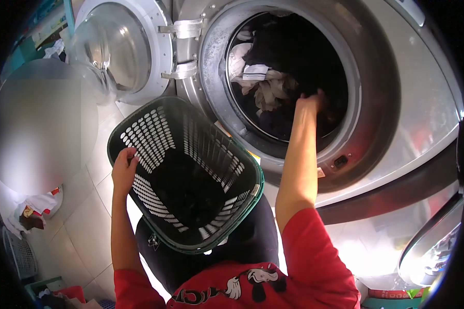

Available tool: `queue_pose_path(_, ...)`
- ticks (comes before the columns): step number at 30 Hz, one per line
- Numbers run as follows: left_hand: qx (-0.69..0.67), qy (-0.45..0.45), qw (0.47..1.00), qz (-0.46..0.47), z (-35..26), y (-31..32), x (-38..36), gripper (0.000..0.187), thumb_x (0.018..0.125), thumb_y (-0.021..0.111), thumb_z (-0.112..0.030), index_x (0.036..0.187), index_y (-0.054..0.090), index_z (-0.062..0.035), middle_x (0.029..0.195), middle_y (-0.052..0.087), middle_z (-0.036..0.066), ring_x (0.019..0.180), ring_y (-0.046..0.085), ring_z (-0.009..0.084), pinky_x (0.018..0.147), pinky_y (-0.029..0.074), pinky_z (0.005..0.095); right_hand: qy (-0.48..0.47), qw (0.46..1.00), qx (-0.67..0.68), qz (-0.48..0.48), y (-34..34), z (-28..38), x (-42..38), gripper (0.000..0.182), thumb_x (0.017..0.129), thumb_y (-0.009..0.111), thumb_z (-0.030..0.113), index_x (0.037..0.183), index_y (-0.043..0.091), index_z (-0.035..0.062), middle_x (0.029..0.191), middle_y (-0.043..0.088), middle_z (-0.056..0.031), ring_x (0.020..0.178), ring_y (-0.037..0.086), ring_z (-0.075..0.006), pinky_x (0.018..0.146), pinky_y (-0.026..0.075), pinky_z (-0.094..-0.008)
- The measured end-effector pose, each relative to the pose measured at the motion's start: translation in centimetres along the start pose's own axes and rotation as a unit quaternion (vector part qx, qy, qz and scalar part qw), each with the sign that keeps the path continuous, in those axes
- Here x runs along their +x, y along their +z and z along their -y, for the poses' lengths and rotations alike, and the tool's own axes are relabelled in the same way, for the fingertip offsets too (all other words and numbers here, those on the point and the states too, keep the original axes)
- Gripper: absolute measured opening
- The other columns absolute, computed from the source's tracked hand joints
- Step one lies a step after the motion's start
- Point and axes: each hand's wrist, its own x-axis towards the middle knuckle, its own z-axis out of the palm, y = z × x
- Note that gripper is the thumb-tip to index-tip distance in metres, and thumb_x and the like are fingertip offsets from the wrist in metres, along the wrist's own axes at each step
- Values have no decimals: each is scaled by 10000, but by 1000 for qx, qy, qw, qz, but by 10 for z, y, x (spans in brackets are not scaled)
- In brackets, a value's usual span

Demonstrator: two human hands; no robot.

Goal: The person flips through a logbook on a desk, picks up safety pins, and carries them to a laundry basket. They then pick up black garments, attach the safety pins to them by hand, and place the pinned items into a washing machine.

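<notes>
A dark green perforated laundry basket (pixel 255 198) rests tilted against my lap, with dark clothes (pixel 183 190) in its bottom. My left hand (pixel 123 170) is closed over the basket's left rim. To the right, the front-loading washing machine (pixel 381 98) has its round door (pixel 162 56) swung wide to the left. My right hand (pixel 310 100) reaches through the opening into the drum, against dark laundry (pixel 299 49); its fingertips are lost in the dark cloth. Beige and white garments (pixel 270 90) lie left of that hand inside the drum.
A blurred round shape (pixel 41 126) stands close on my left, above a container of mixed laundry (pixel 33 211). A grey basket (pixel 20 252) sits on the tiled floor (pixel 85 232) at lower left. Another round machine door (pixel 433 247) juts in at lower right.
</notes>
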Motion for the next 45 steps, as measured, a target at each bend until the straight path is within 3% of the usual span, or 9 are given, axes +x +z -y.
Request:
queue_pose_path(5,135,55,989,-17,12,10,-4,245,745,572,-178,953,537,-52,926,585,94,879,540,283,756,415,370,-100,940,-113,305,14,-31,35,544,707,448,20,1238,332,47,1302,325,-160,1157,351,-289,992,249,-439)
queue_pose_path(8,144,67,987,-34,12,12,-3,232,751,566,-200,932,557,-56,931,585,91,880,539,279,774,406,371,-313,850,-218,363,12,-41,-36,325,719,443,-3,1038,494,30,1109,461,-129,1000,437,-230,863,353,-367)
queue_pose_path(10,180,57,982,-28,12,13,-3,256,741,583,-215,942,560,-58,931,588,77,883,543,263,774,404,366,-302,741,-278,531,-9,-63,-65,251,705,507,26,953,537,51,1043,505,-105,977,452,-240,843,359,-380)
queue_pose_path(14,191,35,981,-25,5,10,-6,268,772,552,-245,971,552,-65,967,583,78,917,534,255,793,402,362,-652,345,-462,492,-101,-119,-117,188,686,586,87,872,567,110,1046,522,-71,973,471,-246,814,369,-356)
queue_pose_path(20,195,74,978,-15,7,15,-9,257,783,539,-265,953,559,-73,937,589,68,917,536,227,809,378,366,-569,195,-516,609,-111,-127,-125,230,756,568,184,975,551,115,1137,490,-47,1028,468,-230,823,395,-362)
queue_pose_path(36,226,91,967,71,2,14,-7,274,798,525,-298,978,561,-94,991,595,45,987,529,206,885,333,400,-535,193,-383,728,-132,-126,-144,256,677,545,54,930,553,94,977,561,-69,949,513,-226,795,428,-333)
queue_pose_path(39,242,78,966,52,0,15,-8,254,794,532,-276,971,562,-97,972,600,37,973,534,206,873,341,392,-295,44,-353,887,-181,-150,-172,200,735,482,71,911,575,98,934,575,-78,920,534,-250,771,448,-338)
queue_pose_path(42,235,70,968,44,1,15,-10,233,786,544,-251,957,564,-93,940,609,35,941,547,203,859,352,375,-158,-331,-332,869,-237,-188,-171,264,766,504,71,1018,564,123,1022,554,-71,996,513,-247,789,451,-361)
queue_pose_path(45,239,52,968,54,1,10,-12,211,779,552,-233,937,565,-94,911,615,29,906,558,198,836,363,363,-177,-358,-313,862,-293,-232,-146,285,704,565,119,978,578,193,974,551,-22,962,520,-218,743,461,-365)
